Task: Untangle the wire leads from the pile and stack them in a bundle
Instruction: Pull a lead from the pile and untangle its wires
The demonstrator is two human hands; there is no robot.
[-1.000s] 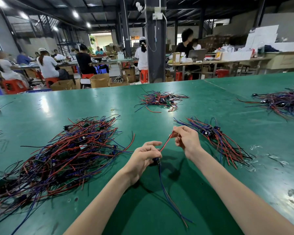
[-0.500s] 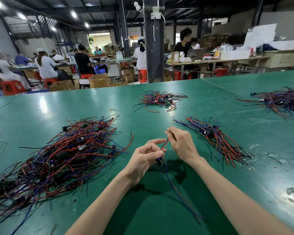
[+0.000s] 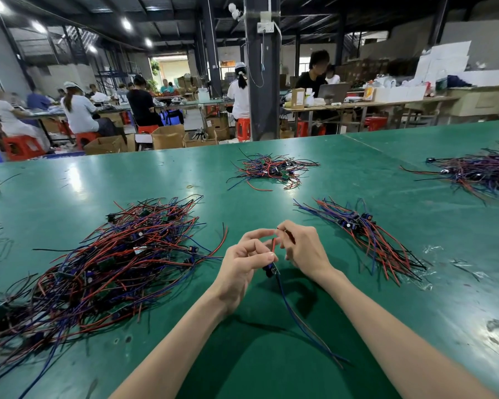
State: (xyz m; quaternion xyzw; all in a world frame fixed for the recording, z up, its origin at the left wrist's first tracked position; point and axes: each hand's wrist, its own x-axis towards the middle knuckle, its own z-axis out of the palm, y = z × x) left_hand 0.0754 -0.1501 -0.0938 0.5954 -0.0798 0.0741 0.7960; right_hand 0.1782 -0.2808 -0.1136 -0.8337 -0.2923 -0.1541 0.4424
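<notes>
A big tangled pile of red, blue and black wire leads [image 3: 98, 263] lies on the green table at my left. An aligned bundle of the same leads [image 3: 366, 234] lies at my right. Between them, my left hand [image 3: 242, 266] pinches one wire lead [image 3: 288, 298] near its small dark component, and the blue and red tails hang down toward me onto the table. My right hand [image 3: 303, 249] pinches the red upper end of that lead, close above the left hand's fingers.
A smaller loose pile of leads [image 3: 271, 171] lies farther back in the middle, another pile [image 3: 478, 174] at the far right. The green table [image 3: 271, 370] stretches wide around my arms. Seated people, red stools and cardboard boxes stand beyond its far edge.
My right hand has drawn back toward the left hand, so the red wire stretch between them is shorter. The hanging tails have swung slightly to the right.
</notes>
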